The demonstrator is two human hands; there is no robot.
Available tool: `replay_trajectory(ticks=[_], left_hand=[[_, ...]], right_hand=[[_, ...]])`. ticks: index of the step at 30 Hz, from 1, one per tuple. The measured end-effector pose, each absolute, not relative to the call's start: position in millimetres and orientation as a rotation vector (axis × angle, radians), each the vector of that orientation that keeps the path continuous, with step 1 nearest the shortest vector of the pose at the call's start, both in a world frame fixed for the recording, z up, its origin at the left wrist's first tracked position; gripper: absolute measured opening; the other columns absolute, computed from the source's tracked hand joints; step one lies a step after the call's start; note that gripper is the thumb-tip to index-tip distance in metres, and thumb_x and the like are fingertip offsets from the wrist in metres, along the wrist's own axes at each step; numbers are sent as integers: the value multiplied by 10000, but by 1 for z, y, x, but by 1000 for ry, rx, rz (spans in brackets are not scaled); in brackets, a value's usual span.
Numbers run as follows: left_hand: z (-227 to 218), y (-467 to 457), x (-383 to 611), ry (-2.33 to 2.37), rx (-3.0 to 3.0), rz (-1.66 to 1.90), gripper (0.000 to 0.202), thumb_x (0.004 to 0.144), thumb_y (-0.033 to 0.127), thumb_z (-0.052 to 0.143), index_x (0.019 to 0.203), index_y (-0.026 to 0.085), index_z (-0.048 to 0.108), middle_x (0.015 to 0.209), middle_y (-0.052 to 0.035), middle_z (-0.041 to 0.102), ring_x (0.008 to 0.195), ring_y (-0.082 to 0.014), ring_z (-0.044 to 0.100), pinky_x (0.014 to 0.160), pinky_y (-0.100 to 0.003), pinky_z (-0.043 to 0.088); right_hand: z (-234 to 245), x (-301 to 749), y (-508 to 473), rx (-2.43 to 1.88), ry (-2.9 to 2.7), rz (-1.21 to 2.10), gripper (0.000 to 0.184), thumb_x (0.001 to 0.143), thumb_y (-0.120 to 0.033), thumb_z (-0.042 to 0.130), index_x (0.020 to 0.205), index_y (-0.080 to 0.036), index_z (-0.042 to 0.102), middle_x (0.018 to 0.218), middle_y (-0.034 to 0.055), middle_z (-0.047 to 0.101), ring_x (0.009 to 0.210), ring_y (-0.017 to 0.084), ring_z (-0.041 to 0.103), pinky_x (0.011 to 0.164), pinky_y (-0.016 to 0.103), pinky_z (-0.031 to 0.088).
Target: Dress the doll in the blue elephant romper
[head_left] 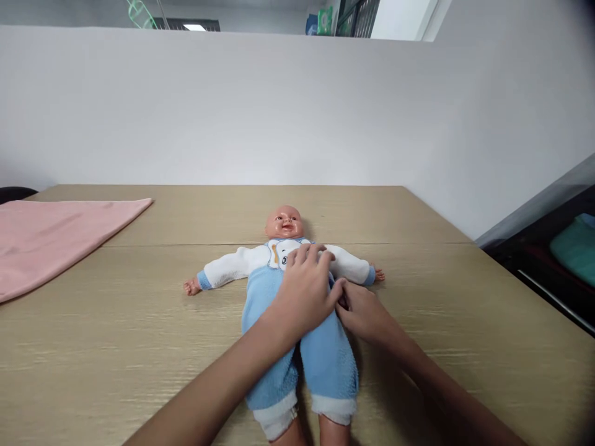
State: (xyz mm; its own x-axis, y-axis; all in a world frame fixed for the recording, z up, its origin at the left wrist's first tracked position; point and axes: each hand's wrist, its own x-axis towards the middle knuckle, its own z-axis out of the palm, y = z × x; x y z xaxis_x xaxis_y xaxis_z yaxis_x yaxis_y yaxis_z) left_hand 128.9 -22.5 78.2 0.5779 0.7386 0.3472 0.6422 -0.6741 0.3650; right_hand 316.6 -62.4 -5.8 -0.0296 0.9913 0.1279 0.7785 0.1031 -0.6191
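A baby doll (284, 223) lies on its back on the wooden table, arms spread and head toward the far edge. It wears an outfit (330, 359) with white sleeves, blue trousers and a cartoon face on the chest. Across the doll's chest and belly rests my left hand (307, 288), palm down with its fingers stretched out and its thumb toward my other hand. My right hand (362, 310) is closed at the side of the doll's waist, fingers curled against the blue fabric. The doll's feet are out of view.
A pink cloth (56, 235) lies flat at the table's left. The table (139, 347) meets a white partition (232, 111) at the back. To the right, a dark rack or shelf (534, 260) holds a teal cloth (579, 248).
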Motion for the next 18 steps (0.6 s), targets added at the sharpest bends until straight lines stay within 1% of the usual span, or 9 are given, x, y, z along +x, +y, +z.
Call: replay_trajectory(ticks=[2, 3, 4, 7, 9, 11, 13, 15, 18], left_hand=[[80, 7, 160, 1095, 2731, 416, 456, 1005, 427, 667, 1327, 107, 622, 1422, -233, 649, 1369, -390, 535, 1157, -528, 425], [79, 20, 173, 1063, 2768, 252, 496, 983, 447, 693, 1320, 89, 628, 1419, -251, 656, 1373, -399, 539, 1153, -528, 429], [77, 32, 184, 1042, 2770, 172, 517, 945, 450, 741, 1297, 83, 648, 1393, -262, 679, 1348, -407, 568, 1129, -531, 452], [70, 55, 208, 1003, 2753, 76, 492, 833, 346, 843, 1221, 79, 699, 1281, -272, 747, 1266, -414, 646, 1050, -526, 516], [66, 62, 215, 975, 2737, 86, 438, 803, 333, 857, 1143, 89, 730, 1206, -264, 776, 1228, -425, 668, 1007, -529, 544], [66, 64, 215, 963, 2713, 161, 418, 827, 398, 829, 1103, 98, 734, 1175, -258, 781, 1206, -437, 670, 970, -528, 564], [71, 65, 209, 981, 2687, 282, 432, 900, 444, 742, 1146, 91, 701, 1189, -257, 768, 1185, -424, 671, 958, -511, 571], [78, 67, 197, 990, 2615, 471, 423, 960, 427, 651, 1207, 83, 644, 1202, -243, 749, 1146, -384, 676, 966, -484, 566], [85, 75, 171, 833, 2214, 909, 333, 962, 381, 614, 1177, 128, 612, 1160, -170, 736, 1077, -321, 677, 976, -455, 550]], right_hand=[[-14, 313, -62, -1713, -1818, 513, 125, 946, -354, 545, 867, -260, 573, 860, 91, 736, 764, 273, 649, 675, 371, 376], [-18, 311, -61, -1708, -1808, 505, 102, 934, -335, 543, 881, -259, 584, 882, 100, 742, 788, 284, 657, 691, 380, 393], [-21, 311, -61, -1699, -1799, 501, 79, 918, -317, 546, 885, -260, 590, 884, 99, 740, 794, 287, 656, 701, 387, 406], [-27, 310, -58, -1666, -1774, 507, 51, 883, -286, 556, 884, -265, 603, 845, 74, 711, 755, 279, 626, 704, 398, 448], [-29, 310, -55, -1651, -1758, 503, 83, 879, -298, 574, 932, -263, 629, 875, 81, 708, 788, 294, 630, 729, 419, 490], [-28, 309, -54, -1604, -1692, 526, 199, 875, -314, 609, 1060, -264, 662, 1017, 110, 733, 938, 331, 665, 829, 459, 535], [-25, 307, -53, -1505, -1563, 648, 319, 882, -331, 634, 1196, -282, 649, 1178, 115, 734, 1100, 345, 670, 950, 488, 546], [-20, 305, -53, -1373, -1424, 849, 360, 889, -338, 633, 1246, -295, 619, 1251, 96, 722, 1196, 328, 658, 1017, 480, 542], [-16, 300, -56, -1209, -1298, 1082, 447, 861, -327, 662, 1298, -305, 576, 1354, 74, 692, 1269, 296, 637, 1058, 449, 534]])
